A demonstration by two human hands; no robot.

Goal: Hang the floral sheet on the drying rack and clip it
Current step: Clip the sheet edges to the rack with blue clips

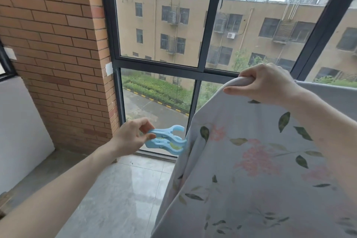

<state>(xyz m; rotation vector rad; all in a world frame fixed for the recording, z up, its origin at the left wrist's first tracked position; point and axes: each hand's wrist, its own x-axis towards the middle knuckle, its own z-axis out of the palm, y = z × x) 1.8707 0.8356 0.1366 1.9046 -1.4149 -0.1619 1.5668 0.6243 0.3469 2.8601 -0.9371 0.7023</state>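
Floral sheet (251,170) hung draped down the right half of the view, pale grey-lilac with pink blossoms and green leaves, folded over a top edge that ran from the upper fold off to the right. Rack bar itself was hidden under the fabric; couldn't tell its shape or how far the cloth lay over it.

Right hand (266,83) was at the sheet's top left corner, fingers curled over the covered edge, thumb pressed along the front of the cloth. So closed round fabric plus whatever was beneath.

Left hand (133,135) sat lower and to the left, just beside the sheet's hanging left edge. Thumb and fingertips pinched the handle ends of blue plastic clips (166,140). Looked like two clips stacked, one above the other; the exact count wasn't certain. Upper clip's curved jaws stood slightly apart, pointing right toward the sheet. Lower clip's tip met the sheet's edge in the view; couldn't tell if it actually touched or just overlapped.

Both forearms were bare, reaching in from the bottom corners.

Behind: dark-framed window (208,25) spanning the view, tan multi-storey building (193,25) outside, hedge and wet road below. Brick wall (58,54) to the left of the window, grey tiled floor (123,189) underfoot, white low wall (19,121) at far left.
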